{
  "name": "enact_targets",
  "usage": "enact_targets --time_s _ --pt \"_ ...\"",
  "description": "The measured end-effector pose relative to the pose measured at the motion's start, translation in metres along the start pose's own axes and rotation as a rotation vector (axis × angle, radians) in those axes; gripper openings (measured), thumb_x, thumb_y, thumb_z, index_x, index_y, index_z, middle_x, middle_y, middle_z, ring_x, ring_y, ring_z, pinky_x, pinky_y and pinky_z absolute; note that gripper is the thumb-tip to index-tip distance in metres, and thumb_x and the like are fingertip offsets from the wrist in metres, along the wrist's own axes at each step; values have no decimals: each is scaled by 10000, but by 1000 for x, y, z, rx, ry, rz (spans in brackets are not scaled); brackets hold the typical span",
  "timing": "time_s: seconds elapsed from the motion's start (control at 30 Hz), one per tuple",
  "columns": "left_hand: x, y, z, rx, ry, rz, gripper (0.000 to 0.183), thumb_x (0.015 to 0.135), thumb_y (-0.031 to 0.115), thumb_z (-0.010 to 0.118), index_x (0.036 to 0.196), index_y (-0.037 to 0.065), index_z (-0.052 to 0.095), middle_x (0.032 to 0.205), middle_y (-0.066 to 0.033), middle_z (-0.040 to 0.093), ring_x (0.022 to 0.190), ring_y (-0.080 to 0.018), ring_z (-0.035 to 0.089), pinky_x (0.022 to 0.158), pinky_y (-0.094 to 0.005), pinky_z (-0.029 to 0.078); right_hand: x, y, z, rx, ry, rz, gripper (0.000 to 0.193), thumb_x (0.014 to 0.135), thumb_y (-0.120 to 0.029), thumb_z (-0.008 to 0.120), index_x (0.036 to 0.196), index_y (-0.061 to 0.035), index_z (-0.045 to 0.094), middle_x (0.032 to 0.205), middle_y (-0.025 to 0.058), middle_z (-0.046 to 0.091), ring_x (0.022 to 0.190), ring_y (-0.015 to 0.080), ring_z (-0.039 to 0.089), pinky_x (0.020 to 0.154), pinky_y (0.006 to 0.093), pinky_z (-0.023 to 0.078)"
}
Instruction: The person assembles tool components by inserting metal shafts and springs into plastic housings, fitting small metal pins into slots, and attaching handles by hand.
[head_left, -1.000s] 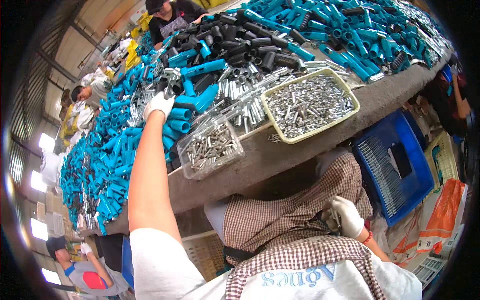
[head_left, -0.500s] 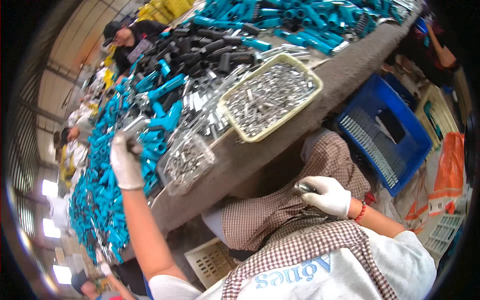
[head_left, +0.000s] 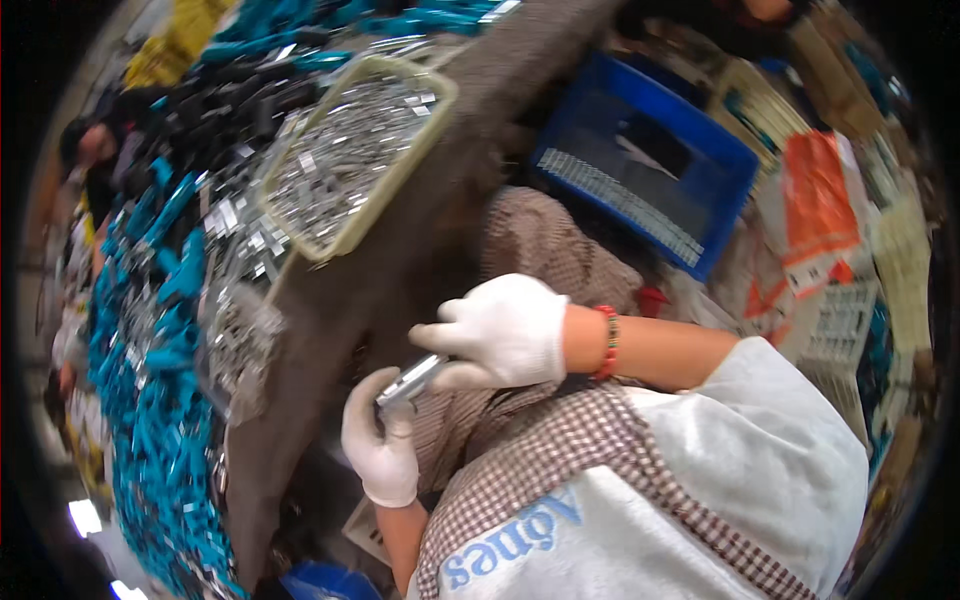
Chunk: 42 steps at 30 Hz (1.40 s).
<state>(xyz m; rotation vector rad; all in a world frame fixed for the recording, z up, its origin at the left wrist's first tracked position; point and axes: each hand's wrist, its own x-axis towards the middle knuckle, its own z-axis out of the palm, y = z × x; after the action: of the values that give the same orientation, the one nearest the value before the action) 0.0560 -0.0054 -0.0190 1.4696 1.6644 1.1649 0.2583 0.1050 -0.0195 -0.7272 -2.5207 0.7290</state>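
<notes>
In front of my apron both hands, in white gloves, meet at a short silver metal tube (head_left: 410, 380). My left hand (head_left: 382, 445) grips its lower left end between thumb and fingers. From the right, my right hand (head_left: 505, 332) closes its thumb and fingers on the upper end. The glove fingers partly cover the tube, so I cannot tell whether it is one piece or two fitted together. Beyond my hands, on the worktable (head_left: 400, 215), stands a cream tray (head_left: 350, 235) full of small shiny metal pieces.
A clear plastic container (head_left: 245, 345) of metal parts sits at the table's edge. Teal plastic parts (head_left: 165, 430) are heaped at the left. A blue crate (head_left: 650, 160) with rows of silver pieces stands right of the table, near an orange and white sack (head_left: 822, 205).
My left hand has come back from the teal heap to meet my right hand, which has moved left. The tube is now between both hands. The whole view has turned.
</notes>
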Motion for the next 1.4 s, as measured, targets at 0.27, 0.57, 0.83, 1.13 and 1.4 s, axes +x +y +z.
enact_targets --time_s 0.27,0.57,0.83,1.13,1.4 --pt "-25 -102 62 -297 -371 -289 389 835 114 708 1173 -7 558 1142 -104 612 989 -192 581 854 -305 476 -2 -10 43 24 -290 -184 318 780 -389 655 783 -72 667 763 89 678 747 267 677 641 382 542" --pt "-11 -92 67 -350 -344 -236 451 842 220 718 1206 16 545 1144 -96 600 838 -151 559 748 -269 461 -15 25 31 11 200 -279 251 749 -319 682 897 -120 645 744 18 609 730 224 616 614 353 494" --pt "7 -53 63 -504 -206 -129 541 787 349 775 1137 8 541 1181 -147 563 783 -150 587 687 -247 485 -55 69 -12 -8 514 112 260 787 -273 700 1003 -132 679 913 73 664 823 253 647 732 368 534" --pt "-1 -91 33 -380 24 -351 157 937 196 549 1015 61 536 1155 -71 537 823 -155 584 723 -277 487 -256 216 -28 -696 -312 967 191 812 -91 566 969 -111 673 964 86 670 950 271 630 827 398 501" --pt "-7 -84 43 -493 -9 -667 584 860 27 479 1425 14 331 1262 -137 480 865 -159 580 707 -252 511 -285 228 -17 -726 -283 807 164 798 -93 573 925 -132 669 898 72 629 938 258 613 810 373 483"
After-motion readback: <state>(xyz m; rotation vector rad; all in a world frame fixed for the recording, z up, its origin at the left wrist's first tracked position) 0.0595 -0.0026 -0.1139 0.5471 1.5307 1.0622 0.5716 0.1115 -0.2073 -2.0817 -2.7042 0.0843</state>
